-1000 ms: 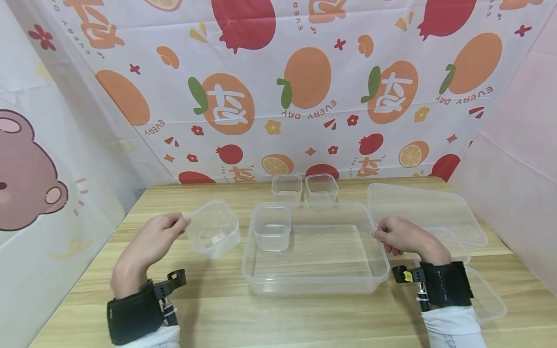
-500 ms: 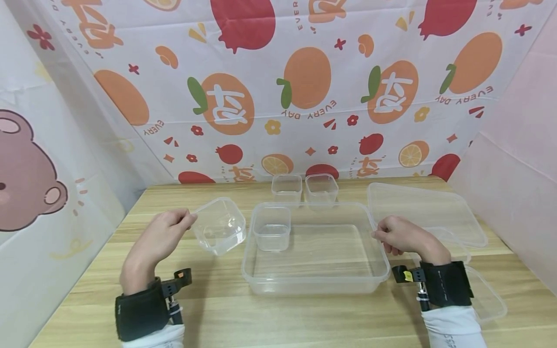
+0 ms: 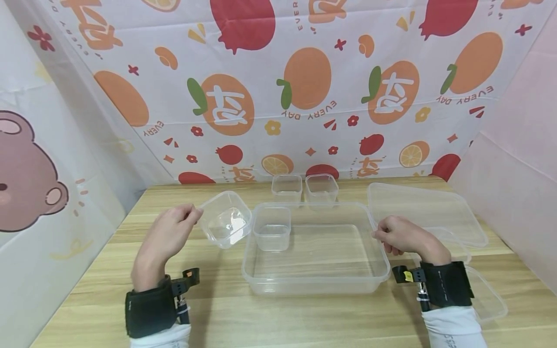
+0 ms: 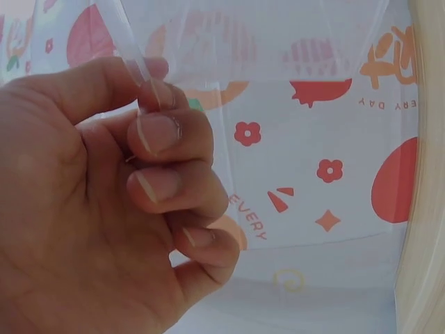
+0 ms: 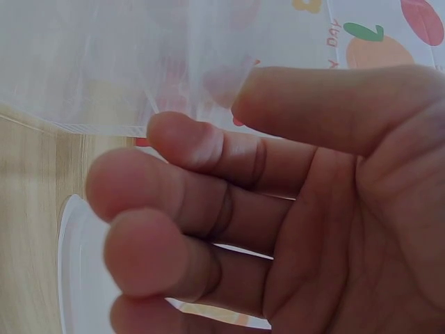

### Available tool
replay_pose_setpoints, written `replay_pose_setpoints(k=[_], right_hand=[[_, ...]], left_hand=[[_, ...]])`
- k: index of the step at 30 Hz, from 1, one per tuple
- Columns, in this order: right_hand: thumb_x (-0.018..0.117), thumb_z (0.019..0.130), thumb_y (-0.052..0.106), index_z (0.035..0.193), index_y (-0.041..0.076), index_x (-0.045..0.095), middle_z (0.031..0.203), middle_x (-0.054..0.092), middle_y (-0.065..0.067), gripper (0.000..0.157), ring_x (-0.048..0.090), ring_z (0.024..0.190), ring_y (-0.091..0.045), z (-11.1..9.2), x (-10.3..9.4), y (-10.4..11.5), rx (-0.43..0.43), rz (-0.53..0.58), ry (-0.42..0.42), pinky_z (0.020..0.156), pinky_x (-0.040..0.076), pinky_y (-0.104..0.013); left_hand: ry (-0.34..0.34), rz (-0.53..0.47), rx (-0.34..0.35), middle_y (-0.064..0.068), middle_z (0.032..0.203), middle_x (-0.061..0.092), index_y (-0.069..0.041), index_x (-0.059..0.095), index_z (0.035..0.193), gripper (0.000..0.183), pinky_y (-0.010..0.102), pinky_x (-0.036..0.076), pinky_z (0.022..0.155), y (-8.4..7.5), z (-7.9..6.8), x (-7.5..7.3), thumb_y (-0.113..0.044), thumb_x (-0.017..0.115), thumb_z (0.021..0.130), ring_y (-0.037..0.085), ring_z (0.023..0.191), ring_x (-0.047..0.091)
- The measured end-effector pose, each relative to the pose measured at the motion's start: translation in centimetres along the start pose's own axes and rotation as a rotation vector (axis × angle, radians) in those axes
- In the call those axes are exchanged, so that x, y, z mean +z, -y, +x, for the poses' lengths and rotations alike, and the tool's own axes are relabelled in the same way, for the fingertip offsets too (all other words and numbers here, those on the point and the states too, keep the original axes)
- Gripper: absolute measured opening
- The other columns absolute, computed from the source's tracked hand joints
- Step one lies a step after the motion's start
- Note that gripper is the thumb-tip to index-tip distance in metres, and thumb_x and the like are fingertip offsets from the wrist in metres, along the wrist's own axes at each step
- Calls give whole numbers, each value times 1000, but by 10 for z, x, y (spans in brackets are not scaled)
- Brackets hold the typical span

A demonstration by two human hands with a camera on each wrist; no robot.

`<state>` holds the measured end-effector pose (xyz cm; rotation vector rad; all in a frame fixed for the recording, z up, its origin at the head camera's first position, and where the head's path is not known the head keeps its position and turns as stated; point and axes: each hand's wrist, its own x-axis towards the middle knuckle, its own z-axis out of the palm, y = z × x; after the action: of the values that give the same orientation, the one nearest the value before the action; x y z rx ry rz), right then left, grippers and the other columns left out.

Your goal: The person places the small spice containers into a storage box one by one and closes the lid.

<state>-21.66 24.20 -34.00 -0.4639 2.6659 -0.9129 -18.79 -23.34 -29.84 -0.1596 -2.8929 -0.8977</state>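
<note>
My left hand [image 3: 169, 231] pinches the left rim of a clear square plastic container [image 3: 227, 220], which is tilted and held in the air left of the big box. In the left wrist view its see-through wall [image 4: 229, 42] rises from between thumb and fingertips. My right hand [image 3: 402, 237] pinches the right rim of a large clear rectangular container [image 3: 317, 287] standing on the table. The right wrist view shows that container's wall [image 5: 90, 69] by the thumb and index finger, the other fingers curled below. A small clear container [image 3: 272, 241] sits inside the large one, in its left rear part.
Two small clear containers [image 3: 287, 191] stand side by side behind the large one. A large flat clear lid [image 3: 426, 212] lies at the back right, with smaller lids [image 3: 487, 297] in front of it, partly under my right arm. A printed cloth [image 3: 261, 96] hangs behind the table.
My left hand has moved right and slightly up with the square container, bringing it beside the large container's left rim and tilting it more. The right hand has stayed still.
</note>
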Motion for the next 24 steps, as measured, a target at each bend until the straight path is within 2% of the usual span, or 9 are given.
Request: replay_pose_setpoints(k=[8,17,24], right_hand=[[58,101,9,76,4,58,59,53,-1,25,49,51,-15,-1,0,1,-5,14,4,49,43,-29],[58,101,8,78,1,59,60,53,-2,24,50,51,-16,0,1,1,14,24,5,50,44,-29],[58,101,8,77,3,59,59,53,-2,25,50,51,-15,0,1,1,20,19,7,50,44,-29]], left_hand=[[-45,16,4,5,68,38,-7,57,85,41,37,31,59,-8,1,2,-32,37,109,24,62,38],[-115,37,5,4,63,39,-7,56,78,42,36,31,56,-21,5,9,-30,39,109,23,58,39],[-158,24,-30,6,67,45,0,65,93,43,36,32,56,-26,5,12,-28,38,109,24,60,43]])
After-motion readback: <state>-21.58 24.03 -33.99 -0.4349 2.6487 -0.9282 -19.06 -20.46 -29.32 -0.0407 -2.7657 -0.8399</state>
